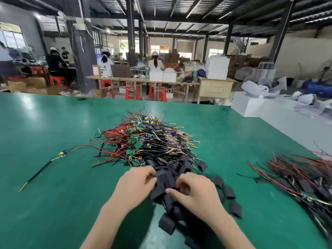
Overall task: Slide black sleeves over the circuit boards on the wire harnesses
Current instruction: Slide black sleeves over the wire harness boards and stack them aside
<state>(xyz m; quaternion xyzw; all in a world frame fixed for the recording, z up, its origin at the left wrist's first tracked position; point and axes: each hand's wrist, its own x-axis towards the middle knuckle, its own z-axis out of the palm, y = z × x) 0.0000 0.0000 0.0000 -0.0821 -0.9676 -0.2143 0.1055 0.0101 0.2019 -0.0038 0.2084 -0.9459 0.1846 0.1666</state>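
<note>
Black sleeves [168, 182] lie heaped under both hands; left hand [135, 186] and right hand [195, 192] fingers curl into them, pinching unclear. Several may lift together, scattering across the desk [53, 177]; bare circuit boards [138, 144] wait just beyond.

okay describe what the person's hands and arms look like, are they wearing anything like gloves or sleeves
Both are bare. The left hand and right hand have no gloves, and no rings, watch or wristband show. Both forearms are uncovered right down to the bottom edge of the picture, so no sleeve cuff is in view. Fingernails look short and plain, though the image is slightly blurred.
</note>
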